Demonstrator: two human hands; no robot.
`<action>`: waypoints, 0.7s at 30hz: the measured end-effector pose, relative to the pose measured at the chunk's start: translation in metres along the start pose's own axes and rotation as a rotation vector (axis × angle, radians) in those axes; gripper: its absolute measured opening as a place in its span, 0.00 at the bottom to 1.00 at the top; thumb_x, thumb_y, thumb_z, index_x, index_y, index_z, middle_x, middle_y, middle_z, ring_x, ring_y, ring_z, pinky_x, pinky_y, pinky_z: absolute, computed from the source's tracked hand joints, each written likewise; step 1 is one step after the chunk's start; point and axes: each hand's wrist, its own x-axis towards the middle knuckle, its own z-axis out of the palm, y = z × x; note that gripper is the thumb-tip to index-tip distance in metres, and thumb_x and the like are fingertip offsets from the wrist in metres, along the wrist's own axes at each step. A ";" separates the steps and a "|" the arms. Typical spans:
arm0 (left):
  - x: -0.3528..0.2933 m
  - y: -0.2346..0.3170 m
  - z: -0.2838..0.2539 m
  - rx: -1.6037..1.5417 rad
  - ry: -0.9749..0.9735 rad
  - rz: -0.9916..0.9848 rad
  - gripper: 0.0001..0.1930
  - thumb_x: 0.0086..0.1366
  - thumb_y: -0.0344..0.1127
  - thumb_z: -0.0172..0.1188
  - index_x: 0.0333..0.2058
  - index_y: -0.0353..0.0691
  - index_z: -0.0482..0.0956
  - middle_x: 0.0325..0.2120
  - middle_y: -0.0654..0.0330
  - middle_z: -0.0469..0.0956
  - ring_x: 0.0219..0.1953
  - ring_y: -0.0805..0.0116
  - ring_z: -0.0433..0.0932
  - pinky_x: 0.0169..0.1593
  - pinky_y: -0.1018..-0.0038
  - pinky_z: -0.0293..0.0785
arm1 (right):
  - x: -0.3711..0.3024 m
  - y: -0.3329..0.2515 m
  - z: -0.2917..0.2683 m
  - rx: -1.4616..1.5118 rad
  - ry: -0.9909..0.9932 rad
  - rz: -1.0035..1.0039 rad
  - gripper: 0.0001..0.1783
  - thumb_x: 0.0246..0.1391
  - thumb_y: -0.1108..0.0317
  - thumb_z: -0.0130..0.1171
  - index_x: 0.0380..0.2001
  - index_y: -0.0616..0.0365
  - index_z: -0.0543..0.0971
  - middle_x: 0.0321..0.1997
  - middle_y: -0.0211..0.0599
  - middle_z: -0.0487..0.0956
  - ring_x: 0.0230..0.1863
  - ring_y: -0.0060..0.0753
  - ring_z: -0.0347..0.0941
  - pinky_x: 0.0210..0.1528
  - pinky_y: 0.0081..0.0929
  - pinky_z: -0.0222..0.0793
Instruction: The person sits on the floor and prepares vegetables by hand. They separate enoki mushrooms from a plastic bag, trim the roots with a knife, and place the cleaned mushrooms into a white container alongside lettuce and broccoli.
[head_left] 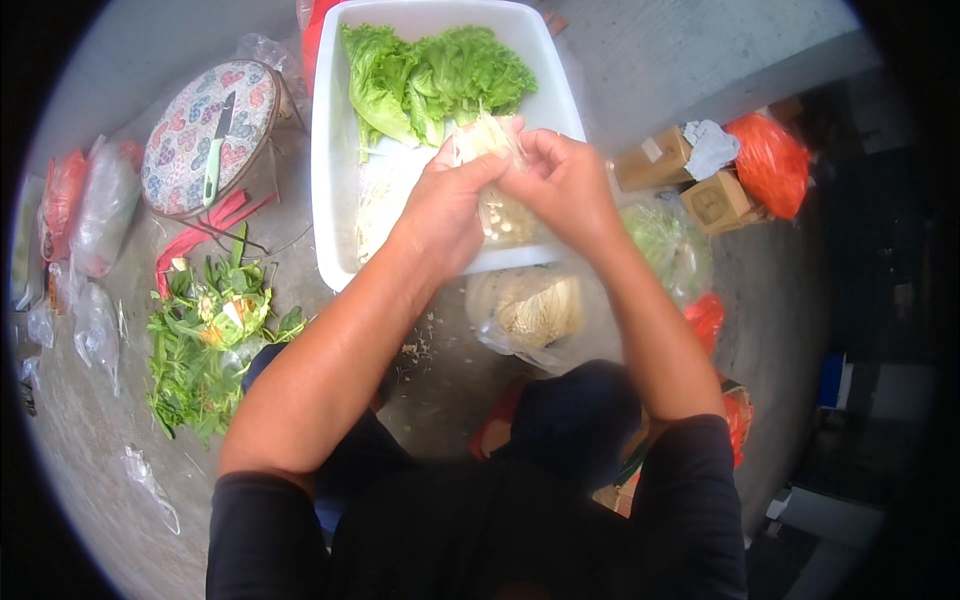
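Observation:
Over a white plastic tub, both my hands are closed around a bunch of pale enoki mushrooms. My left hand grips it from the left, and my right hand pinches it from the right with fingers bent. Green leaf lettuce fills the far part of the tub. More enoki strands lie at its left side, and small round caps show below my hands. Just outside the near rim, a clear plastic bag holds another clump of enoki.
At the left stands a round stool with a heart-patterned top; a green-handled knife lies on it. Vegetable trimmings are heaped on the floor nearby. Cardboard boxes, a red plastic bag and a bag of greens sit to the right.

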 end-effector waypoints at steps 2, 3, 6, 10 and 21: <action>0.000 0.000 -0.003 0.062 0.003 -0.007 0.21 0.60 0.31 0.54 0.52 0.36 0.67 0.47 0.58 0.71 0.50 0.67 0.69 0.56 0.69 0.63 | -0.001 -0.006 -0.001 -0.002 -0.081 0.038 0.21 0.40 0.62 0.66 0.38 0.63 0.78 0.17 0.27 0.71 0.19 0.14 0.60 0.22 0.17 0.59; 0.000 0.000 -0.005 0.093 0.005 -0.011 0.22 0.60 0.32 0.54 0.53 0.36 0.66 0.49 0.58 0.70 0.51 0.66 0.68 0.57 0.68 0.63 | -0.001 -0.007 -0.002 -0.002 -0.122 0.057 0.20 0.40 0.61 0.65 0.36 0.63 0.79 0.16 0.26 0.71 0.18 0.14 0.60 0.21 0.17 0.58; 0.000 -0.002 -0.002 0.155 0.041 0.057 0.22 0.60 0.34 0.55 0.53 0.36 0.68 0.48 0.59 0.70 0.51 0.68 0.67 0.56 0.70 0.61 | 0.002 0.005 0.004 -0.002 -0.157 0.008 0.16 0.41 0.64 0.63 0.34 0.63 0.78 0.18 0.28 0.73 0.18 0.12 0.59 0.20 0.17 0.57; 0.003 -0.004 0.004 0.184 0.042 0.114 0.20 0.60 0.36 0.56 0.51 0.37 0.69 0.47 0.61 0.70 0.50 0.71 0.67 0.56 0.73 0.59 | 0.005 0.002 0.005 0.120 -0.140 -0.055 0.16 0.40 0.67 0.61 0.35 0.61 0.78 0.20 0.31 0.76 0.18 0.13 0.59 0.19 0.19 0.57; -0.012 0.027 -0.010 0.430 0.290 -0.103 0.27 0.54 0.43 0.60 0.51 0.38 0.67 0.45 0.61 0.71 0.54 0.65 0.60 0.58 0.64 0.52 | 0.015 0.003 -0.015 -0.754 -0.602 -0.086 0.18 0.41 0.72 0.57 0.40 0.52 0.80 0.39 0.46 0.78 0.45 0.44 0.73 0.46 0.37 0.68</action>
